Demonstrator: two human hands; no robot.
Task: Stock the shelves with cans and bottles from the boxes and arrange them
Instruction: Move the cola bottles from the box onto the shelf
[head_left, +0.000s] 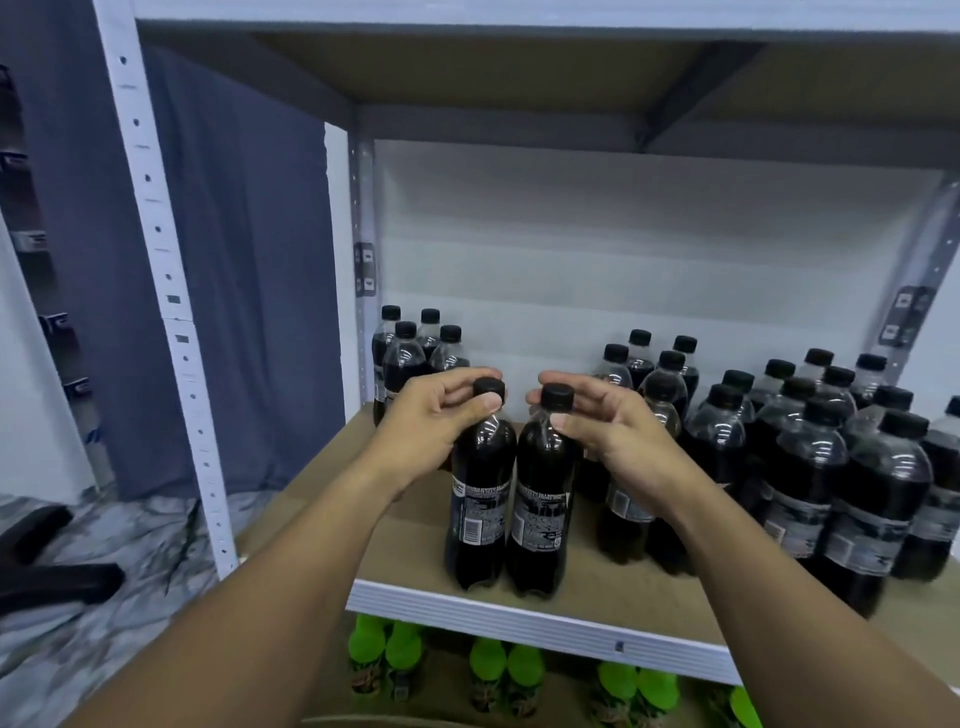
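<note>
Two dark cola bottles with black caps stand side by side near the front edge of the brown shelf board (415, 545). My left hand (436, 415) pinches the cap and neck of the left bottle (480, 499). My right hand (608, 421) holds the neck of the right bottle (540, 509) just under its cap. Both bottles stand upright and touch each other. A small group of the same bottles (415, 353) stands at the back left, and a large cluster (810, 457) fills the right side of the shelf.
The white metal shelf frame has an upright post (171, 312) at the left and a front rail (519, 618). Green-capped bottles (488, 665) stand in pairs on the shelf below. Another shelf board sits overhead. Marbled floor lies at the left.
</note>
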